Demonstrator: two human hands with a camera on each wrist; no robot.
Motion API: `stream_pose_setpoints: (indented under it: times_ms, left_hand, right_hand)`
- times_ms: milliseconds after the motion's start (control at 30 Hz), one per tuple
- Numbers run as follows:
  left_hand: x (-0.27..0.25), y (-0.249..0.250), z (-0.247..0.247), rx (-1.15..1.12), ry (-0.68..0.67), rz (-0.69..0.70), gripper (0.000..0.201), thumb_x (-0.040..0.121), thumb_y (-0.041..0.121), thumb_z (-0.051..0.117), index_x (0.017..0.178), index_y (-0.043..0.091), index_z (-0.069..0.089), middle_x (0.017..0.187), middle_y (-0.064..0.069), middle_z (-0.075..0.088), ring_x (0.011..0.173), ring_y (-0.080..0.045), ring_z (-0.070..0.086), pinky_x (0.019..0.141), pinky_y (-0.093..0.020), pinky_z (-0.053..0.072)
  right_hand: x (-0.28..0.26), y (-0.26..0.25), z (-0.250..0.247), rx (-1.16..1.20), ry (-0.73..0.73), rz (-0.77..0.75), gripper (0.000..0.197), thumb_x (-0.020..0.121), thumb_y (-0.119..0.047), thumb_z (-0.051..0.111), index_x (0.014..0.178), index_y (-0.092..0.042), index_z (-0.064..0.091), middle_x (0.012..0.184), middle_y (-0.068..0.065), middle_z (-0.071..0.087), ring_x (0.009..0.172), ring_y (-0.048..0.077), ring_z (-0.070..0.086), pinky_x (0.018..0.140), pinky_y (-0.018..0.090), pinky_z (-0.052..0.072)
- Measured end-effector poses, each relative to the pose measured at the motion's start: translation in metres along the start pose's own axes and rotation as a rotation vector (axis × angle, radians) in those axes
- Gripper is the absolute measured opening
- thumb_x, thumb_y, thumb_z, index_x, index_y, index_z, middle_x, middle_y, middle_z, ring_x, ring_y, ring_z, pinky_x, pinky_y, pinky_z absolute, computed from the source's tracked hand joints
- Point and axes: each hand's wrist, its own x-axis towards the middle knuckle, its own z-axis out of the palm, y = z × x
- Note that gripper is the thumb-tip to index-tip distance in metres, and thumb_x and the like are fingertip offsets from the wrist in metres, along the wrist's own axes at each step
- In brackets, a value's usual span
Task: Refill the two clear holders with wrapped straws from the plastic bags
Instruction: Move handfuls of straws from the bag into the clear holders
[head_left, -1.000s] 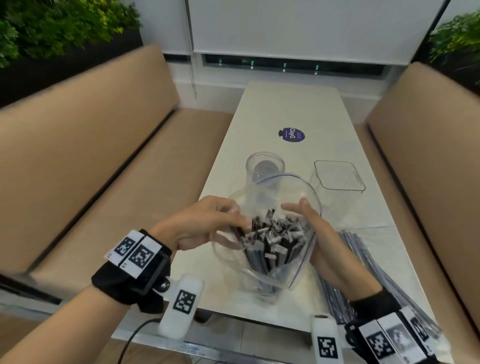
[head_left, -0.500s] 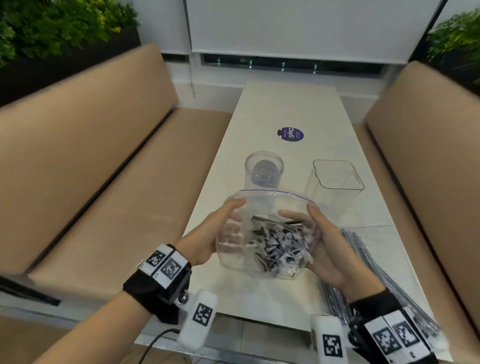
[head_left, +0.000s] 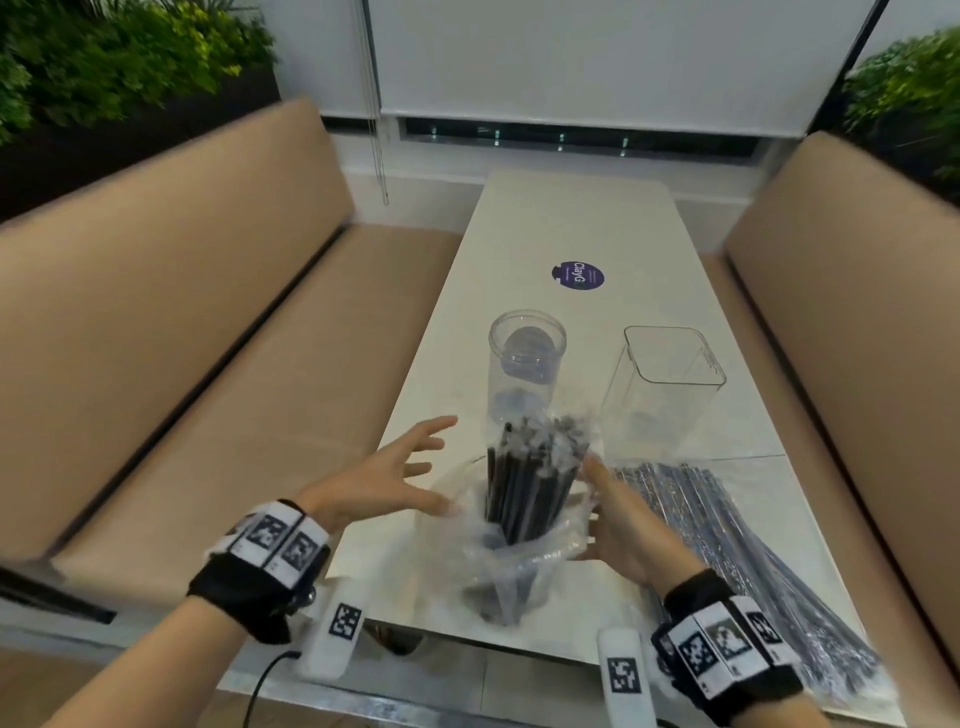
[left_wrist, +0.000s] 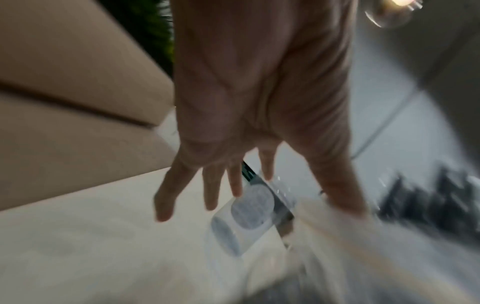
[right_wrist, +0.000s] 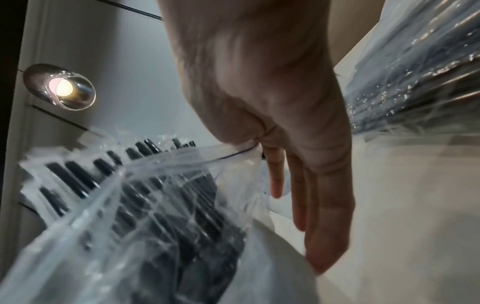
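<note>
A bundle of black wrapped straws (head_left: 530, 488) stands upright in a clear plastic bag (head_left: 509, 571) whose sides are pushed down around it, near the table's front edge. My right hand (head_left: 608, 509) holds the bag's right rim (right_wrist: 233, 154) between thumb and fingers. Left of the bag, my left hand (head_left: 405, 473) is spread with straight fingers (left_wrist: 210, 195), its thumb close to the plastic. Behind the bag stand the round clear holder (head_left: 527, 358) and the square clear holder (head_left: 670, 379), both without straws. The wrist views are blurred.
A second bag of long wrapped straws (head_left: 727, 545) lies flat at the right, under my right forearm. A purple sticker (head_left: 577, 275) marks the white table (head_left: 571, 218) further back. Tan benches flank it, left (head_left: 208, 364) and right (head_left: 857, 338).
The bag's sides have dropped, so the straws now stick out well above its rim. My left hand has let go of the bag and spread. The right hand stays on the bag.
</note>
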Motion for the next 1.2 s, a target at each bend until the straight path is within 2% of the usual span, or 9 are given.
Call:
stream_pose_setpoints:
  times_ms: [133, 200, 267, 367, 467, 600, 767, 1000, 1200]
  left_hand:
    - [-0.004, 0.020, 0.011, 0.199, -0.251, 0.114, 0.129, 0.053, 0.025, 0.092, 0.141, 0.061, 0.004, 0.157, 0.015, 0.014, 0.145, -0.002, 0.014, 0.121, -0.039, 0.019]
    - [-0.003, 0.029, 0.031, 0.180, -0.338, 0.218, 0.125, 0.060, 0.002, 0.088, 0.139, 0.052, 0.006, 0.145, 0.023, 0.031, 0.129, 0.020, 0.032, 0.113, -0.021, 0.032]
    - [-0.004, 0.032, 0.047, 0.042, -0.333, 0.286, 0.106, 0.064, -0.020, 0.077, 0.135, 0.039, 0.024, 0.128, 0.022, 0.048, 0.112, 0.021, 0.049, 0.092, -0.008, 0.043]
    - [-0.005, 0.028, 0.049, -0.065, -0.161, 0.347, 0.084, 0.065, -0.022, 0.074, 0.122, 0.034, 0.048, 0.112, 0.013, 0.067, 0.103, 0.002, 0.064, 0.084, -0.016, 0.050]
    - [-0.003, 0.030, 0.039, -0.074, 0.017, 0.407, 0.064, 0.068, -0.018, 0.070, 0.117, 0.022, 0.061, 0.108, 0.001, 0.074, 0.100, -0.010, 0.068, 0.086, -0.024, 0.053]
    - [0.001, 0.042, 0.022, -0.168, 0.326, 0.472, 0.047, 0.071, -0.010, 0.076, 0.106, 0.021, 0.066, 0.094, 0.011, 0.077, 0.090, -0.004, 0.071, 0.078, -0.021, 0.053]
    - [0.015, 0.040, 0.025, -0.374, 0.498, 0.483, 0.046, 0.073, -0.009, 0.076, 0.109, 0.017, 0.064, 0.091, 0.013, 0.076, 0.090, -0.003, 0.072, 0.076, -0.019, 0.057]
    - [0.041, -0.003, 0.046, -0.380, 0.443, 0.376, 0.068, 0.068, 0.024, 0.085, 0.128, 0.018, 0.055, 0.120, -0.002, 0.070, 0.113, -0.018, 0.066, 0.094, -0.037, 0.053]
    - [0.044, -0.027, 0.033, -0.275, 0.377, 0.257, 0.068, 0.064, 0.021, 0.088, 0.125, 0.020, 0.058, 0.116, 0.003, 0.071, 0.108, -0.008, 0.067, 0.099, -0.040, 0.051]
  right_hand:
    - [-0.003, 0.000, 0.026, -0.025, -0.015, 0.009, 0.055, 0.101, -0.050, 0.040, 0.120, -0.005, 0.064, 0.115, 0.030, 0.068, 0.109, 0.042, 0.066, 0.097, 0.050, 0.054]
    - [-0.010, -0.005, 0.031, 0.023, -0.123, -0.004, 0.040, 0.107, -0.028, 0.035, 0.100, 0.000, 0.064, 0.079, 0.016, 0.074, 0.074, 0.026, 0.072, 0.063, 0.020, 0.059]
    - [-0.023, -0.016, 0.030, -0.019, -0.104, -0.031, 0.032, 0.106, -0.022, 0.035, 0.104, -0.007, 0.062, 0.092, 0.015, 0.070, 0.074, 0.022, 0.064, 0.052, 0.019, 0.052]
    - [-0.037, -0.039, 0.018, -0.037, -0.084, -0.070, 0.044, 0.104, -0.032, 0.038, 0.132, -0.001, 0.052, 0.123, 0.021, 0.063, 0.124, 0.036, 0.056, 0.076, 0.026, 0.054]
    - [-0.040, -0.057, 0.005, -0.217, -0.080, -0.183, 0.036, 0.097, -0.044, 0.049, 0.113, -0.016, 0.066, 0.126, 0.013, 0.064, 0.118, 0.027, 0.060, 0.101, 0.036, 0.041]
    - [-0.037, -0.082, -0.009, -0.110, 0.162, -0.583, 0.013, 0.093, -0.010, 0.056, 0.089, -0.016, 0.067, 0.094, 0.000, 0.069, 0.088, 0.016, 0.068, 0.075, 0.028, 0.054]
    - [-0.042, -0.085, 0.012, -0.022, 0.181, -0.890, 0.049, 0.075, 0.026, 0.041, 0.097, -0.014, 0.060, 0.088, 0.005, 0.065, 0.075, 0.013, 0.064, 0.063, 0.017, 0.053]
    - [0.011, -0.040, 0.050, -0.457, 0.058, -0.791, 0.046, 0.084, -0.022, 0.075, 0.109, -0.048, 0.047, 0.119, -0.007, 0.061, 0.109, 0.006, 0.059, 0.087, 0.017, 0.049]
    - [0.026, -0.040, 0.041, -0.566, 0.092, -0.820, 0.037, 0.086, -0.040, 0.069, 0.119, -0.023, 0.065, 0.104, -0.011, 0.071, 0.086, -0.006, 0.062, 0.072, 0.010, 0.045]
